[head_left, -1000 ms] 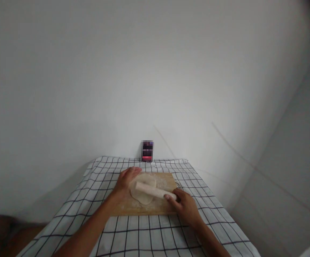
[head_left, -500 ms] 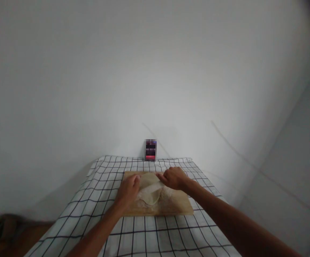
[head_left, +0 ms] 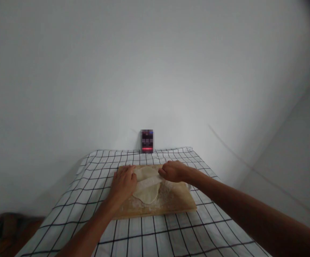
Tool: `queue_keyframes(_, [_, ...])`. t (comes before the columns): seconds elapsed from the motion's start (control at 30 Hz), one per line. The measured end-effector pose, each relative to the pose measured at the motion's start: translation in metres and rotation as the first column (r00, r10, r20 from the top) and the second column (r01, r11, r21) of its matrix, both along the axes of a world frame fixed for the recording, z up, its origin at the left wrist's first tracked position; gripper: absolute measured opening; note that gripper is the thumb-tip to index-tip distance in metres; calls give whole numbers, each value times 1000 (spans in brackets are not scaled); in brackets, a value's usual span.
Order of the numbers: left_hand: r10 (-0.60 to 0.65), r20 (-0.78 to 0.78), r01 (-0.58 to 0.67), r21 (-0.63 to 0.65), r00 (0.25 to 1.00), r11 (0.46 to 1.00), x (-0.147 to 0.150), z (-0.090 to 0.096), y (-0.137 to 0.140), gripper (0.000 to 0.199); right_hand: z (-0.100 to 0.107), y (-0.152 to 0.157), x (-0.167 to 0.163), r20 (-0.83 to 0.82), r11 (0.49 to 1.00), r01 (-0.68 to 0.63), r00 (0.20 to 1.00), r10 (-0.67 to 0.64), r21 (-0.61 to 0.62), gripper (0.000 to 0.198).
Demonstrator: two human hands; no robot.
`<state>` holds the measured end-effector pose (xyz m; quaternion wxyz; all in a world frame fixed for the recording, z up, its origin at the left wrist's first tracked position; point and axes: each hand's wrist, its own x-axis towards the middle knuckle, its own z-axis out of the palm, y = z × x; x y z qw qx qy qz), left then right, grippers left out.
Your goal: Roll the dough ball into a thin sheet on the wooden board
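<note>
1. Pale wooden board (head_left: 181, 200), flat and straight-edged, lies on a bench (head_left: 71, 207) under checked cloth (head_left: 141, 235); cloth shows along the board's near and right edges.
2. Soft, thin dough (head_left: 146, 196) sits just left of the board's middle, its rounded near lip stopping short of the near edge; floury wood stretches from it toward the right edge.
3. Smooth, whitish rolling pin (head_left: 149, 182) slants across the dough, its right end farther from the board's near edge.
4. Right hand (head_left: 173, 171), over the board's far right part: grip curled tight around the pin's end.
5. Left hand (head_left: 124, 182), over the board's left side: fingers stretched out at the pin's other end; palm hidden, so I cannot tell whether its grip grasps.
6. Beyond the board's far edge, a dark, blocky-blurred rectangle (head_left: 147, 141) stands by a plain wall (head_left: 155, 71).
</note>
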<state>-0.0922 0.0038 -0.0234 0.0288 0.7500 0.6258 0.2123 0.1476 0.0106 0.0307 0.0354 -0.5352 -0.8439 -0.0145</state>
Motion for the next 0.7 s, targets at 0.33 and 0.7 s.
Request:
queue_keyframes(0.33, [3, -61, -5, -27, 998, 1000, 4, -3, 6, 51, -22, 27, 9, -202, 992, -122, 972, 116, -17, 35])
queue_keyframes(0.7, [-45, -188, 52, 34, 981, 998, 19, 15, -8, 56, -58, -4, 24, -272, 995, -44, 960, 68, 95, 50])
